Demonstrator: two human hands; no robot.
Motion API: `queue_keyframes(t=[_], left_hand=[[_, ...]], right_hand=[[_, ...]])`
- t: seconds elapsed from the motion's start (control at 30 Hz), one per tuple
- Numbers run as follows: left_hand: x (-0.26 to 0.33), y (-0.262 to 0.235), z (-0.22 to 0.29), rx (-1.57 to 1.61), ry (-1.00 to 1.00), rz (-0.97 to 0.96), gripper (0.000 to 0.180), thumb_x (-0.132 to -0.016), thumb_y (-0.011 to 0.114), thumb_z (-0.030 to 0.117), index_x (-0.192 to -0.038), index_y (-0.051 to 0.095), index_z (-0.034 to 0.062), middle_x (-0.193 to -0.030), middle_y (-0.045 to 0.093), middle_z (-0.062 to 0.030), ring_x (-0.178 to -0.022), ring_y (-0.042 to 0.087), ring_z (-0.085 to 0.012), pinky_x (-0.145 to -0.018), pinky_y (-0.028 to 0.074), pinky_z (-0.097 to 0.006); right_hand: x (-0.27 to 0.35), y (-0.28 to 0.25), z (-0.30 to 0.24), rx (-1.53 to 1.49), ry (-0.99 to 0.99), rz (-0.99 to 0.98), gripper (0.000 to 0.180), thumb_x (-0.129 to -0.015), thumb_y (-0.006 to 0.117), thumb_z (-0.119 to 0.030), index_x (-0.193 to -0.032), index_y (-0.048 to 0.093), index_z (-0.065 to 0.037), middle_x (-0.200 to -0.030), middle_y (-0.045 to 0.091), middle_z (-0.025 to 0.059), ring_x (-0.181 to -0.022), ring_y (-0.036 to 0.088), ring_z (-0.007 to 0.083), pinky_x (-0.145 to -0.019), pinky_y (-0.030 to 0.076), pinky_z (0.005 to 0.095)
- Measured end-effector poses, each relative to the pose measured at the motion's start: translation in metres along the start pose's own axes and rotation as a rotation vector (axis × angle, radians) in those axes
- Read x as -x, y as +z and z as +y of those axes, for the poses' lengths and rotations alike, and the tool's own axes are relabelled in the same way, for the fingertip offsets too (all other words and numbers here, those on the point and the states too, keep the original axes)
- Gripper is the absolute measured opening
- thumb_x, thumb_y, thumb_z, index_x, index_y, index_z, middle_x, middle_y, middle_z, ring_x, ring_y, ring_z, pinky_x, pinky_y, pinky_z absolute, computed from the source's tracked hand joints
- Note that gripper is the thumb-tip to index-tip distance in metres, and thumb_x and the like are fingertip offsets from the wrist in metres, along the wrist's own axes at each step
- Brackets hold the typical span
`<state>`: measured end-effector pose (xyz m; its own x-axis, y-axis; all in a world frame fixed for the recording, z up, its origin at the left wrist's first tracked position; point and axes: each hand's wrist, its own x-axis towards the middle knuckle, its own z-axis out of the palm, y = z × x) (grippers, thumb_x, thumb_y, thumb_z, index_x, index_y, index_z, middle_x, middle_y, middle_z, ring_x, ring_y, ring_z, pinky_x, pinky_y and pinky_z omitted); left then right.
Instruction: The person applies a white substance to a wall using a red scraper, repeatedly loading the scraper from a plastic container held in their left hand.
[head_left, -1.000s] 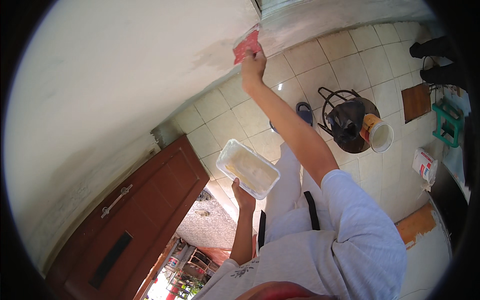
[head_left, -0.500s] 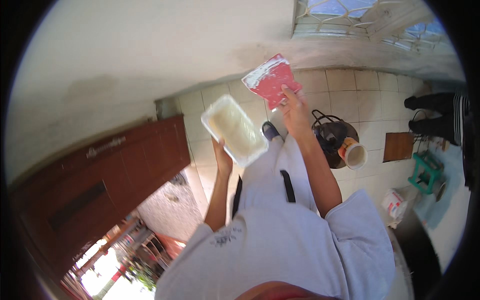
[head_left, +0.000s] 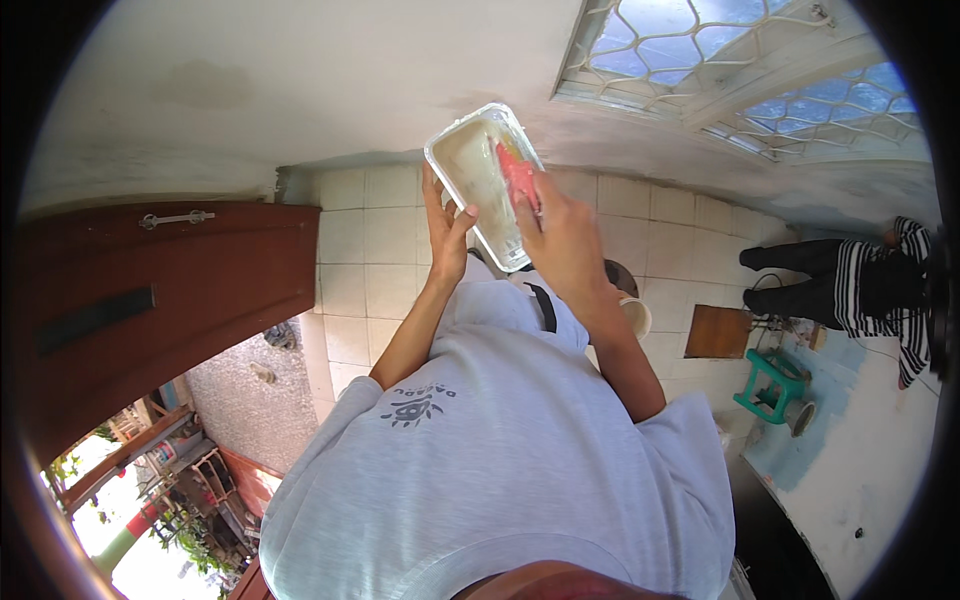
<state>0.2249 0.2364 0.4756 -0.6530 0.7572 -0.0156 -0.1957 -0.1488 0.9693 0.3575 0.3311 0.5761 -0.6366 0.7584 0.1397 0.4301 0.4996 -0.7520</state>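
A white rectangular plastic tray (head_left: pixel 468 165), smeared with pale filler paste, is held up in front of me, tilted, near the wall. My left hand (head_left: pixel 447 238) grips it from the left side, thumb over the rim and fingers against the outside. In my right hand (head_left: pixel 565 238) is a red putty knife (head_left: pixel 517 175), its blade inside the tray against the right side. The fingers are closed on it, and the hand covers part of the tray's right rim.
Ahead is a patchy pale wall (head_left: pixel 360 80) with a grilled window (head_left: pixel 670 45). A brown door (head_left: pixel 200 290) stands at left. On the tiled floor (head_left: pixel 345 240) are a bucket (head_left: pixel 635 317), a brown board (head_left: pixel 717 332) and a green stool (head_left: pixel 768 385). Another person (head_left: pixel 860 285) stands at far right.
The putty knife, held up apart from the tray before, is now inside it. My left hand has raised the tray farther forward. The view has shifted, showing more window.
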Motion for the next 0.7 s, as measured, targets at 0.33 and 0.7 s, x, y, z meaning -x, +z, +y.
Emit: queue_keyframes(t=[0.33,0.7], left_hand=[[-0.001,0.002,0.004,-0.018,-0.033,-0.041,0.114,-0.075,0.079,0.023,-0.157,0.001,0.0154,-0.155,0.018,-0.0180,-0.133,0.038,-0.0358,-0.102,0.048,-0.046],[-0.019,-0.055,0.012,-0.017,-0.081,-0.145,0.119,-0.073,0.084,0.027,-0.157,0.001,0.0161,-0.155,0.015,-0.0142,-0.136,0.033,-0.0385,-0.103,0.046,-0.048]], right_hand=[[0.000,0.036,0.020,0.242,0.123,-0.085,0.020,-0.094,0.055,-0.015,-0.106,0.059,0.001,-0.079,0.067,0.0253,-0.072,0.066,0.0444,-0.067,0.052,0.0533],[-0.016,0.095,-0.008,0.187,0.105,-0.058,0.032,-0.086,0.064,-0.015,-0.110,0.057,0.005,-0.094,0.067,0.0266,-0.086,0.066,0.0441,-0.075,0.052,0.0506]])
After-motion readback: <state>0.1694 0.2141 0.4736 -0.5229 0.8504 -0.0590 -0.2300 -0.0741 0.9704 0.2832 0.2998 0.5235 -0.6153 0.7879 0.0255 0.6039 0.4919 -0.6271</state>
